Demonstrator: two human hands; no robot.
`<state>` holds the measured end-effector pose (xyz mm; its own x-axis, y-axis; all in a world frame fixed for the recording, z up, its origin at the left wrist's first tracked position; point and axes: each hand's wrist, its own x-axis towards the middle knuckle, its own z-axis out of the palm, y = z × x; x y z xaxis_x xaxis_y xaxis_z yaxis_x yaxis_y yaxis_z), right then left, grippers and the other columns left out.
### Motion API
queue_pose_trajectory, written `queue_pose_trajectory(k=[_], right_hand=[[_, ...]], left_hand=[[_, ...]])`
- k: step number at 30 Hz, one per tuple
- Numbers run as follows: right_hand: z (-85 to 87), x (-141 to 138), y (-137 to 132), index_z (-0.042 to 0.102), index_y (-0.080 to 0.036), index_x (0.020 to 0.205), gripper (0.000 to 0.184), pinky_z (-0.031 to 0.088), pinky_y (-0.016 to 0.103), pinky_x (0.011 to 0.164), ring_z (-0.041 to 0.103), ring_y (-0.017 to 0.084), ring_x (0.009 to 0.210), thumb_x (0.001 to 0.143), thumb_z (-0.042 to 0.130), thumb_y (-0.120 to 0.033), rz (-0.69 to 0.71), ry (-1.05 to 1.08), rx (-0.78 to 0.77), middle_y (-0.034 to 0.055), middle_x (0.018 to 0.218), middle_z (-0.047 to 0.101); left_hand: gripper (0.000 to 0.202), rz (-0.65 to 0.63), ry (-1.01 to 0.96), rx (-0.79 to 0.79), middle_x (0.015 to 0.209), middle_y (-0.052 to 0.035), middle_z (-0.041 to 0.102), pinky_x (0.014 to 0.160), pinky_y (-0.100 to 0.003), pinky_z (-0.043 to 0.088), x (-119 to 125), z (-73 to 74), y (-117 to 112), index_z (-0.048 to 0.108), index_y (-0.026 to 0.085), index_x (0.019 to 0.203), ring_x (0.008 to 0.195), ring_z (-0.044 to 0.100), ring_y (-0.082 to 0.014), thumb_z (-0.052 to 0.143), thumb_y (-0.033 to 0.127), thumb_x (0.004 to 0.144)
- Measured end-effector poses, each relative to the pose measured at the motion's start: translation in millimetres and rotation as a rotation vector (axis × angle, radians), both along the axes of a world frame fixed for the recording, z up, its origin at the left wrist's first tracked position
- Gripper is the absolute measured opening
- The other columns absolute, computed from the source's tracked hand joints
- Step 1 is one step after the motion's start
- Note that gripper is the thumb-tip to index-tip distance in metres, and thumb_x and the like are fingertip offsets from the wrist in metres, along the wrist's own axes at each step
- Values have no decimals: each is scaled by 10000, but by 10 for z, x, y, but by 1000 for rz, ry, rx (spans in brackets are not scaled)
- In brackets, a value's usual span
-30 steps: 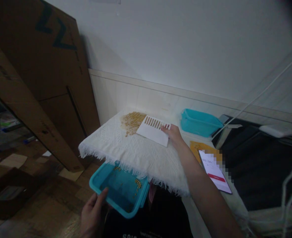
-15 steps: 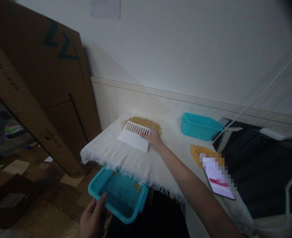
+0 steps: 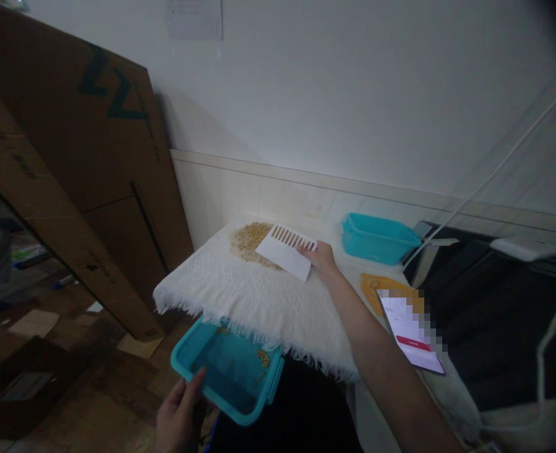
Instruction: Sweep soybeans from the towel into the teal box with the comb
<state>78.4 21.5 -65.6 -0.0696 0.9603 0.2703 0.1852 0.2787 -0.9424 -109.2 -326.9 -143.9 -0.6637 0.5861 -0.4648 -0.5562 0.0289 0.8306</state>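
My right hand [image 3: 321,258] grips a white plastic scraper [image 3: 285,251] with a slotted upper edge, set on the white fringed cloth [image 3: 259,299] at the right side of a pile of yellow beans [image 3: 251,239]. My left hand [image 3: 178,415] holds a teal plastic container [image 3: 226,369] by its near corner, below the cloth's front fringe. A few beans lie inside that container.
A second teal container [image 3: 379,237] stands at the back right of the table. A phone [image 3: 411,331] lies over an orange object near my right forearm. Large cardboard boxes [image 3: 70,163] lean at the left. White cables cross a dark surface at the right.
My right hand has moved the scraper from the left front of the bean pile to its right side. The beans now lie further left. The teal container stays under the cloth's edge.
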Motion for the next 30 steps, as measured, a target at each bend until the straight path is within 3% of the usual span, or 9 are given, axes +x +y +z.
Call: queue_pose_trajectory(k=[5,10,14,18,23,30], right_hand=[[74,88,12,739,-113,873,592,497,287,588,677,213,694,623,760,-649,-76,-8,93,98,832,770],[124,27,-89,764,-132,813,459,449,262,582,642,200,653,707,757,-579,-96,-116,222,39,685,729],[70,-99,-223,794,-169,803,321,434,256,585,641,188,609,794,733,-483,-46,-292,346,14,639,715],[13,-187,-315,815,-204,892,217,475,267,645,698,203,682,852,711,-390,-12,-380,421,33,775,781],[39,-227,-386,819,-242,979,187,515,283,692,734,217,746,866,718,-351,1,-404,456,37,886,809],[93,-279,-512,816,-235,1000,178,526,275,682,743,208,732,891,701,-317,18,-483,512,57,914,812]], left_hand=[[474,-70,25,19,543,21,617,507,-275,500,7,-122,-28,703,176,709,504,567,-159,906,551,500],[483,-80,68,24,525,21,584,455,-242,425,-6,-212,-52,688,175,682,500,540,-150,893,583,523],[474,-60,89,3,482,39,532,467,-248,436,-8,-219,-50,645,187,614,442,470,-121,880,592,538],[491,-48,89,-10,504,31,546,462,-244,431,-6,-211,-39,664,180,644,460,482,-128,885,600,516],[513,-29,89,-16,448,57,469,431,-231,388,-6,-201,-34,580,182,547,423,418,-100,894,585,509],[475,-49,56,16,475,31,539,424,-239,412,36,-135,-23,642,184,584,430,475,-121,896,576,499]])
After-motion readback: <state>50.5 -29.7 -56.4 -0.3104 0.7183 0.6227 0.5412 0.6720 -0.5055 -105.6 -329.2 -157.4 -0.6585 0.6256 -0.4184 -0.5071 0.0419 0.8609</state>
